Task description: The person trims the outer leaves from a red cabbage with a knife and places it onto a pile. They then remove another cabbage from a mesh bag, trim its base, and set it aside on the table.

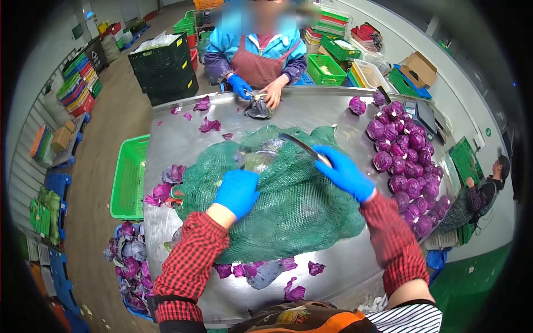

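A green mesh sack (288,216) with cabbages inside lies across the middle of the metal table. My left hand (237,192), in a blue glove, is closed on the mesh at the sack's left part, beside a pale cabbage (256,161) showing near its upper edge. In my right hand (343,172), also blue-gloved, is a knife (302,145), its curved blade pointing up and left over the sack. Loose purple leaves (295,289) lie below the sack, and purple cabbages (161,191) sit at its left.
Piled purple cabbages (410,161) cover the table's right side. Across the metal table (327,102), a co-worker (258,61) handles a dark cabbage (258,107). A green crate (130,180) and a crate of leaves (130,266) stand left. Another person (477,194) is at the right.
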Tool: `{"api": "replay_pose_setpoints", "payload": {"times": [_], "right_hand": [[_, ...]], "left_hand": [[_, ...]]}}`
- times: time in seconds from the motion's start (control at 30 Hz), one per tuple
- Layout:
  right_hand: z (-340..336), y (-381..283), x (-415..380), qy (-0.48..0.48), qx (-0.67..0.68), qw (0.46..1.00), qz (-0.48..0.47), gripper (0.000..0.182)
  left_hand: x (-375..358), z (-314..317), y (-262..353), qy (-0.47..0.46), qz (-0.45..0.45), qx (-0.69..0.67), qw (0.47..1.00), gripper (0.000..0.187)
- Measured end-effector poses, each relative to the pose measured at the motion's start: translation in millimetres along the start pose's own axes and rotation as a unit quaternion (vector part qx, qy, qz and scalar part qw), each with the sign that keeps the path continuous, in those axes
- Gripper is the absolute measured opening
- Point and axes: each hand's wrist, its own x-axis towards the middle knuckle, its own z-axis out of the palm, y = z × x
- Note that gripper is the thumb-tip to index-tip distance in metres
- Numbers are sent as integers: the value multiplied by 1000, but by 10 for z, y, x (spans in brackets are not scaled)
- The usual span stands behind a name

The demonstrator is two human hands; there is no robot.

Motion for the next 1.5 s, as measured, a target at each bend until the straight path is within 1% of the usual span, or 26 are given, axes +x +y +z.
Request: {"api": "replay_pose_setpoints", "payload": {"times": [0.07, 0.13, 0.27, 0.3, 0.37, 0.5, 0.57, 0.6, 0.67, 0.7, 0.73, 0.8, 0.83, 0.97, 1.03, 1.07, 1.13, 1.17, 1.2, 1.23, 1.27, 1.3, 1.37, 1.4, 1.47, 1.5], "right_hand": [[-84, -351, 551, -118, -113, 985, 59, 37], [-7, -480, 1044, -187, -223, 955, -57, 32], [504, -787, 1747, -302, -435, 848, 4, 33], [658, -843, 1848, -303, -435, 848, 3, 33], [940, -936, 1966, -417, -442, 794, -22, 36], [1305, -1126, 1955, -437, -414, 796, -61, 29], [1376, -1204, 2002, -426, -337, 839, 44, 28], [1420, -1206, 2041, -427, -344, 835, 43, 28], [1465, -1214, 2145, -448, -467, 755, -111, 28], [1571, -812, 2305, -449, -486, 723, -200, 29], [1647, -634, 2293, -454, -490, 718, -196, 29], [1719, -455, 2303, -478, -458, 726, -187, 28], [1728, -451, 2184, -434, -402, 804, -59, 27], [1859, -655, 1959, -418, -391, 820, 11, 24], [1895, -860, 1914, -492, -408, 758, -134, 25], [1936, -1018, 1805, -491, -405, 761, -123, 25], [1884, -1749, 1514, -338, -306, 876, -159, 24], [1860, -1678, 1476, -342, -306, 877, -141, 24], [1805, -1568, 1503, -382, -298, 867, -119, 22], [1748, -1572, 1532, -420, -288, 855, -101, 21], [1659, -1593, 1586, -494, -385, 726, -285, 26], [1689, -1501, 1559, -497, -393, 734, -247, 26], [1909, -1109, 1553, -498, -401, 740, -210, 26], [2092, -836, 1559, -474, -393, 773, -148, 25], [2262, -900, 1564, -447, -384, 804, -81, 23], [2262, -1215, 1557, -419, -388, 820, -24, 23]], "left_hand": [[55, -10, 77, -30, -34, 42, 998, 19], [101, -52, 93, -30, -57, 55, 996, 11], [123, -57, 174, -48, -62, 79, 994, 10], [118, -56, 201, -40, -67, 84, 993, 10], [88, -38, 237, -28, -70, 86, 993, 10], [-1, 96, 331, -21, -72, 104, 992, 15], [-66, 313, 402, 4, -84, 109, 990, 17], [-88, 332, 440, 23, -93, 120, 988, 18], [-100, 350, 476, 21, -112, 122, 986, 20], [-87, 357, 479, 34, -116, 120, 985, 20], [-101, 382, 503, 43, -116, 116, 985, 20], [-46, 412, 452, 58, -110, 122, 985, 21], [-27, 422, 436, 49, -113, 100, 987, 21], [45, 582, 472, -8, -181, 2, 984, 25], [11, 682, 461, 8, -161, 15, 987, 26], [-9, 732, 405, 26, -145, 40, 988, 28], [17, 835, 180, 70, -165, -238, 955, 25], [-42, 652, 141, 25, -145, -224, 963, 22], [-86, 454, 134, -16, -125, -210, 970, 19], [-102, 600, 208, 80, -115, -201, 970, 16], [-57, 718, 274, 182, -109, -188, 959, 12], [-61, 480, 308, -62, -143, -194, 968, 16], [-131, 566, 261, -45, -154, -229, 960, 17], [-173, 644, 261, -30, -164, -262, 951, 18], [-221, 801, 264, 3, -152, -263, 953, 21], [-239, 860, 248, 110, -142, -280, 943, 22]]}}
